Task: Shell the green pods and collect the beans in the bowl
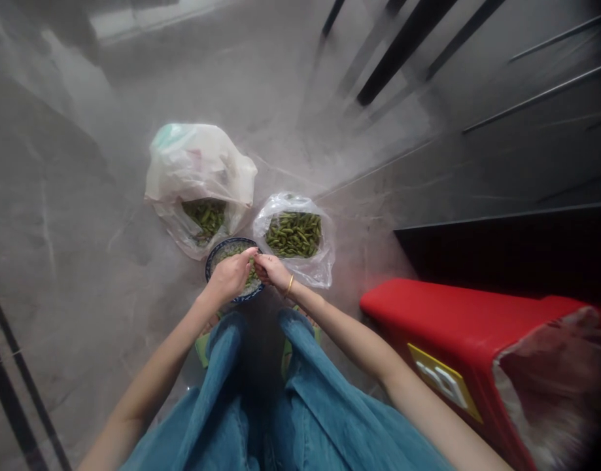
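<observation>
My left hand (233, 275) and my right hand (273, 271) meet with pinched fingertips over a patterned blue-and-white bowl (209, 265). Whatever sits between the fingers is too small and covered to make out. Light green beans (252, 281) show in the bowl, partly hidden by my hands. Just beyond my right hand, a clear plastic bag (324, 268) lies open with many green bean pods (294, 234) inside. Farther left stands a larger whitish plastic bag (202, 163), its mouth facing me, holding more green pods or shells (206, 217).
A red bin (437, 307) with a plastic liner and yellow label is close on my right. Dark furniture legs (403, 55) rise at the upper right, near a dark panel (501, 242). My knees in blue trousers (222, 386) frame the near floor. Grey tiles (84, 229) lie underneath.
</observation>
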### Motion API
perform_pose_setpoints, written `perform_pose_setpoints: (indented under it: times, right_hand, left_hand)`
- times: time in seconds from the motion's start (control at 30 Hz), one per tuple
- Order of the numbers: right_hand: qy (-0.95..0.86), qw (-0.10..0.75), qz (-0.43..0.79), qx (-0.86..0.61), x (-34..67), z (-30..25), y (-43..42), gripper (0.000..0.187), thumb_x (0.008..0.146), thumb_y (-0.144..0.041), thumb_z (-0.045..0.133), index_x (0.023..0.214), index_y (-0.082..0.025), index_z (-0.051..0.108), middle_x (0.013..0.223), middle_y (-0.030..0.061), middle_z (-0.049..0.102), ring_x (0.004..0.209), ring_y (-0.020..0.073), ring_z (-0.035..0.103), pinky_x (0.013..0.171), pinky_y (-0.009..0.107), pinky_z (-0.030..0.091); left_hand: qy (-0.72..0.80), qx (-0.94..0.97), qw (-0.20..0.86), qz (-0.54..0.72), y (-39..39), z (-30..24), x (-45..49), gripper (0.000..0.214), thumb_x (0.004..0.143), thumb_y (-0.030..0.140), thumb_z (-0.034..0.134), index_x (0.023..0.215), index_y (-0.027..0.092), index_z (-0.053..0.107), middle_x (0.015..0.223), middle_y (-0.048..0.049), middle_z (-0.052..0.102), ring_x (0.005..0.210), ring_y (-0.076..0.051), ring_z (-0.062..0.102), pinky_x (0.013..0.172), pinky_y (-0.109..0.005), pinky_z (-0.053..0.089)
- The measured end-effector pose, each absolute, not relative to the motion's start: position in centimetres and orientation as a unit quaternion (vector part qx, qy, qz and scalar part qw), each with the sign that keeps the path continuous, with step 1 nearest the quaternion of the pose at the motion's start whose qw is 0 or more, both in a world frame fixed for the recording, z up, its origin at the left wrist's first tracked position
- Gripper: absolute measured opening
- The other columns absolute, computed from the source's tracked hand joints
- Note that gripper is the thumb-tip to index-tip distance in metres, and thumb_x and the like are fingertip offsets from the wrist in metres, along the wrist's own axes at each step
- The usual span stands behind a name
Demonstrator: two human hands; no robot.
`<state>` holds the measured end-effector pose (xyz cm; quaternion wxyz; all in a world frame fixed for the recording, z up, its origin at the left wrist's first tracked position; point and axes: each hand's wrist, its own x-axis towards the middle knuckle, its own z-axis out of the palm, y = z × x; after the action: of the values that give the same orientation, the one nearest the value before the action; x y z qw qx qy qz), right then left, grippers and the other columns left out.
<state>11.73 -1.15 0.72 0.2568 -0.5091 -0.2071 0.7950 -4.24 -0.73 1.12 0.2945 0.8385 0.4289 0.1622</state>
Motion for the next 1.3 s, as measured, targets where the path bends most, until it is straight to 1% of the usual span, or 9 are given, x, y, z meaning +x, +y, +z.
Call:
perform_pose_setpoints:
  times: [0.13, 0.27, 0.43, 0.63, 0.8, 0.9, 1.03, 1.2, 1.3]
  right_hand:
    - [-0.222, 0.261, 0.785, -0.517, 11.2, 0.4, -1.6, 0.048, 0.083, -0.055, 0.053, 0.055, -0.021, 0.035, 0.041, -0.0091, 0.026, 0.035, 0.004, 0.019, 0.038, 0.022, 0.013]
    - [-0.271, 0.349, 0.703, -0.557, 10.1, 0.3, -2.3, 0.052, 0.075, -0.067, 0.055, 0.057, -0.021, 0.039, 0.044, -0.0078, 0.031, 0.041, 0.0052, 0.026, 0.04, 0.022, 0.019]
    - [-0.263, 0.398, 0.673, -0.565, 8.9, 0.7, -3.2, 0.056, 0.071, -0.074, 0.053, 0.059, -0.021, 0.039, 0.048, -0.0071, 0.034, 0.043, 0.0056, 0.029, 0.041, 0.023, 0.022]
    - [-0.23, 0.417, 0.665, -0.576, 8.0, 0.9, -3.5, 0.057, 0.069, -0.075, 0.053, 0.058, -0.021, 0.038, 0.045, -0.0081, 0.033, 0.042, 0.0055, 0.029, 0.041, 0.023, 0.024]
    - [-0.281, 0.424, 0.677, -0.532, 8.3, 0.6, -3.8, 0.055, 0.074, -0.074, 0.05, 0.063, -0.021, 0.041, 0.048, -0.0082, 0.033, 0.044, 0.0065, 0.029, 0.043, 0.023, 0.024]
    - [-0.362, 0.415, 0.646, -0.529, 8.7, 0.0, -4.6, 0.051, 0.081, -0.069, 0.046, 0.066, -0.02, 0.044, 0.053, -0.0062, 0.035, 0.048, 0.0074, 0.031, 0.046, 0.023, 0.026]
    - [-0.356, 0.395, 0.664, -0.526, 8.8, -1.0, -5.1, 0.049, 0.081, -0.068, 0.048, 0.067, -0.02, 0.045, 0.052, -0.0064, 0.035, 0.048, 0.0072, 0.032, 0.046, 0.023, 0.026]
    - [-0.17, 0.313, 0.81, -0.466, 9.1, -0.8, -4.1, 0.046, 0.078, -0.063, 0.055, 0.068, -0.02, 0.044, 0.048, -0.0092, 0.035, 0.038, 0.004, 0.023, 0.038, 0.021, 0.016]
    - [-0.124, 0.285, 0.828, -0.467, 9.6, -0.3, -3.5, 0.046, 0.078, -0.061, 0.057, 0.066, -0.019, 0.044, 0.045, -0.0102, 0.032, 0.036, 0.0027, 0.019, 0.037, 0.02, 0.011]
  left_hand:
    - [0.452, 0.811, 0.331, 0.169, -1.4, 0.7, -4.0, 0.036, 0.095, 0.024, 0.031, 0.126, 0.013, 0.044, 0.096, -0.0119, 0.067, 0.085, -0.019, 0.066, 0.075, -0.03, 0.051]
    - [0.498, 0.719, 0.426, 0.231, -2.1, 0.7, -3.4, 0.027, 0.097, 0.027, 0.03, 0.118, 0.015, 0.04, 0.073, -0.0013, 0.059, 0.058, -0.011, 0.057, 0.059, -0.022, 0.043]
    - [0.517, 0.663, 0.458, 0.29, -2.9, 0.8, -2.7, 0.025, 0.096, 0.028, 0.032, 0.118, 0.015, 0.036, 0.073, -0.0008, 0.057, 0.06, -0.011, 0.055, 0.058, -0.022, 0.042]
    - [0.537, 0.627, 0.476, 0.302, -3.1, 0.8, -2.7, 0.026, 0.097, 0.037, 0.034, 0.112, 0.017, 0.042, 0.077, -0.002, 0.056, 0.062, -0.011, 0.055, 0.058, -0.023, 0.042]
    - [0.512, 0.456, 0.638, 0.349, -2.5, 0.5, -2.8, 0.029, 0.092, 0.045, 0.044, 0.107, 0.02, 0.042, 0.059, 0.0079, 0.033, 0.044, -0.007, 0.034, 0.042, -0.017, 0.028]
    - [0.527, 0.4, 0.665, 0.347, -2.4, 0.4, -2.9, 0.025, 0.09, 0.04, 0.047, 0.105, 0.02, 0.043, 0.062, 0.0076, 0.032, 0.043, -0.005, 0.031, 0.041, -0.016, 0.026]
    - [0.553, 0.436, 0.627, 0.332, -2.7, -0.1, -3.3, 0.022, 0.092, 0.034, 0.042, 0.108, 0.02, 0.045, 0.069, 0.0049, 0.039, 0.049, -0.006, 0.041, 0.047, -0.017, 0.035]
    - [0.533, 0.682, 0.408, 0.291, -2.9, -1.2, -4.5, 0.026, 0.095, 0.026, 0.037, 0.118, 0.016, 0.042, 0.072, 0.002, 0.054, 0.059, -0.009, 0.052, 0.062, -0.022, 0.045]
    - [0.475, 0.775, 0.324, 0.262, -2.6, -1.4, -5.2, 0.027, 0.096, 0.026, 0.035, 0.119, 0.015, 0.043, 0.084, -0.0039, 0.063, 0.075, -0.013, 0.062, 0.073, -0.025, 0.048]
